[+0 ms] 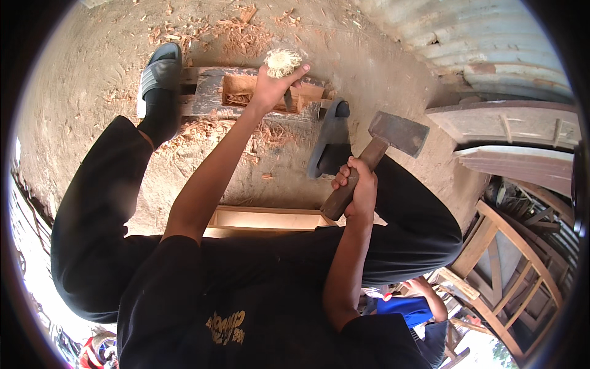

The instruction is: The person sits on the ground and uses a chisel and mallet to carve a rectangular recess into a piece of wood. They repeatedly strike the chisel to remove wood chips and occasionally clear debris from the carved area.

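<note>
Over the wooden block (246, 92), left hand (270, 86) grips a chisel (284, 67), right hand (359, 187) a hammer (375, 154).

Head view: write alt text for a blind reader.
A seated person's left hand steadies a chisel with a frayed handle top in a mortised wooden block on dirt, while the right hand holds a hatchet raised.
</note>
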The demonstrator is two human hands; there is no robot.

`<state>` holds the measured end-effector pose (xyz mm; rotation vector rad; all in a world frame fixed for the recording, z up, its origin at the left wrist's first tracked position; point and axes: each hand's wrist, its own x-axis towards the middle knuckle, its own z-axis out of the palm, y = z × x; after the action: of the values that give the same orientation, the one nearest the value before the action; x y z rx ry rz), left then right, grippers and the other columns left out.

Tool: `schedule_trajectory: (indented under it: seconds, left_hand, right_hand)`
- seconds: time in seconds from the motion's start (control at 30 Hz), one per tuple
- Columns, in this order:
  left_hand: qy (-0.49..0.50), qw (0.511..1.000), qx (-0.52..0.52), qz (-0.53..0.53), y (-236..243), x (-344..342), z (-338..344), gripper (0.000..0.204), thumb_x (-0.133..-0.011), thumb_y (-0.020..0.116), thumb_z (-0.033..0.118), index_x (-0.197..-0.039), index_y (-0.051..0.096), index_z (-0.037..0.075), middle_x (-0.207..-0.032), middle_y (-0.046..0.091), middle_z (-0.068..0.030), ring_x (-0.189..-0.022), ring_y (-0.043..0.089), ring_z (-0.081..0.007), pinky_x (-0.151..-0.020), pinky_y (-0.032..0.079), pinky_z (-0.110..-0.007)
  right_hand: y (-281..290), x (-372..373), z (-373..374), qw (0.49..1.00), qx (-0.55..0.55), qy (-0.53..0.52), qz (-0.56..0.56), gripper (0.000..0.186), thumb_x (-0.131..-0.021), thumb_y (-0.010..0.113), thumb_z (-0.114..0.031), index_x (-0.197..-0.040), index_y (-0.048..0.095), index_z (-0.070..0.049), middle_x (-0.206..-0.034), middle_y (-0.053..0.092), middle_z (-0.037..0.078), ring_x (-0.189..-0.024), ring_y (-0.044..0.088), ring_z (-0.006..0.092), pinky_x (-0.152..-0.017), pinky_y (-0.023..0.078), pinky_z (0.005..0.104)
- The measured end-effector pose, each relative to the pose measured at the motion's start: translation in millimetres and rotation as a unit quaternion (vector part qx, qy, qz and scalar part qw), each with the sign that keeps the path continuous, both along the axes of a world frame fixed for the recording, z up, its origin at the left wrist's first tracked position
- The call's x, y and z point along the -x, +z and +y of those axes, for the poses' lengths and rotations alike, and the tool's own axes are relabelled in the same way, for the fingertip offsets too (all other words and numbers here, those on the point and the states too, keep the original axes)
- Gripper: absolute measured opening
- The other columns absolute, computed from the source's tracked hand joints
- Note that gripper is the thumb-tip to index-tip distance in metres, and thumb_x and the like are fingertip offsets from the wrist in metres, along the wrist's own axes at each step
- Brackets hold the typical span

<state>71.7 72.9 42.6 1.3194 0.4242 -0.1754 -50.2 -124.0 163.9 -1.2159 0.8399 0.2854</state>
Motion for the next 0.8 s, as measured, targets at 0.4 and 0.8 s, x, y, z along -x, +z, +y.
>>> schedule_trajectory:
  seconds: [0.4,0.8]
  left_hand:
    - [0.012,0.998,0.004,-0.056,-50,-12,-51,0.052,-0.074,0.08,0.036,-0.092,0.054,-0.005,-0.08,0.057,-0.0078,-0.075,0.053,-0.0109,-0.063,0.048,-0.028]
    - [0.125,0.944,-0.141,-0.269,-32,17,-109,0.018,-0.079,0.069,0.005,-0.096,0.067,0.0,-0.086,0.069,-0.0064,-0.075,0.063,-0.0137,-0.067,0.049,-0.028]
  right_hand:
    - [-9,-2,-7,0.997,-0.063,-0.028,0.035,0.016,-0.083,0.059,-0.015,-0.08,0.047,-0.006,-0.063,0.044,0.003,-0.05,0.042,0.0112,-0.048,0.038,0.029]
    - [-10,-2,-2,0.996,-0.079,-0.015,0.045,0.016,-0.082,0.06,-0.013,-0.082,0.047,-0.005,-0.062,0.045,0.005,-0.049,0.044,0.0132,-0.046,0.039,0.0299]
